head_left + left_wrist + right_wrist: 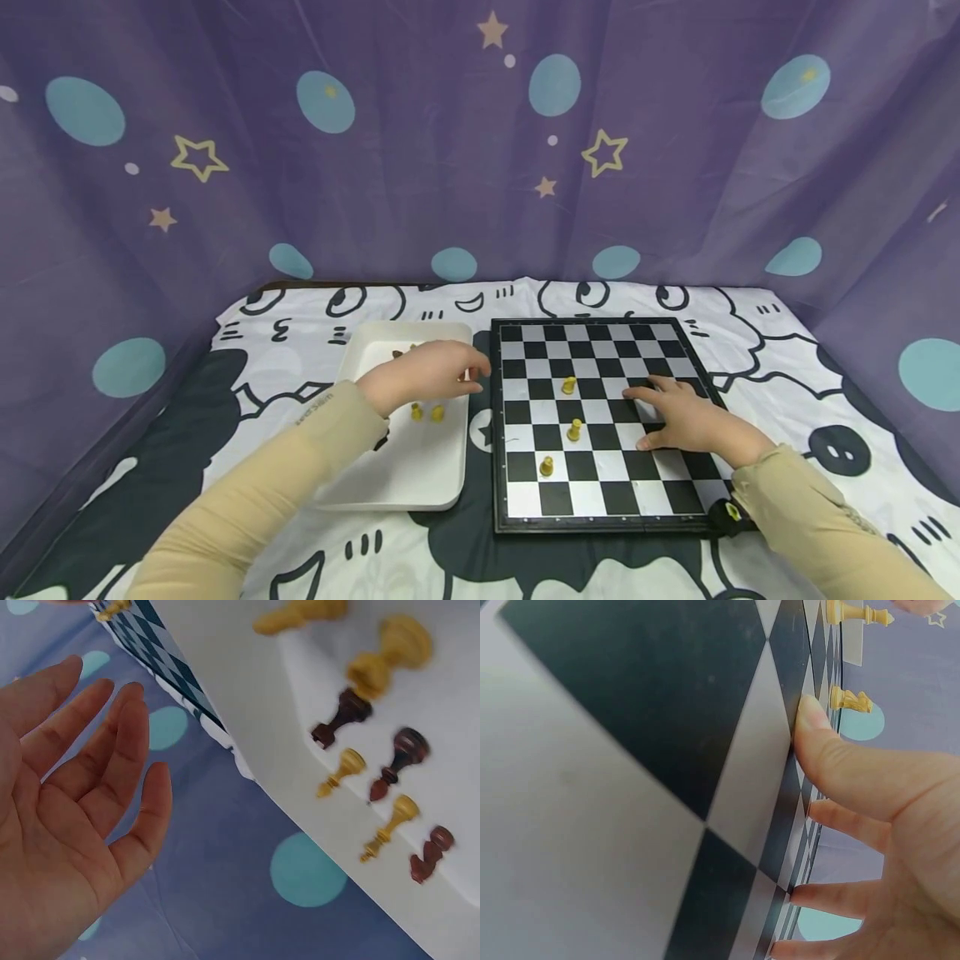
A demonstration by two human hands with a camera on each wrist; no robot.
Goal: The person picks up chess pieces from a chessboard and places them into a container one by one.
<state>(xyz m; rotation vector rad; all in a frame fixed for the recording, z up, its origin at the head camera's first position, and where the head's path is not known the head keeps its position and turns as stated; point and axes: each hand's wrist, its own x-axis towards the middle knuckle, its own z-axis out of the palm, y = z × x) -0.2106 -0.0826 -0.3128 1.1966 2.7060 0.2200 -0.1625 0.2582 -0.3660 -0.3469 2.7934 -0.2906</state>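
My left hand (431,372) hovers over the right side of a white tray (420,492), beside the chessboard. Nothing is between its loosely bent fingers in the left wrist view. Yellow chess pieces (437,412) and dark chess pieces (401,754) lie in the tray. On the right half of the black-and-white chessboard (600,527), my right hand (693,423) spreads its fingers, with the thumb (832,750) against the squares. Three yellow pieces stand on the board's left half: one farther back (568,385), one in the middle (573,429), one nearer (547,466).
A white cloth (750,358) with black cartoon drawings covers the table. Behind it hangs a purple curtain (450,183) with stars and blue spots. A small round black object (726,515) with a yellow mark sits at the board's near right corner.
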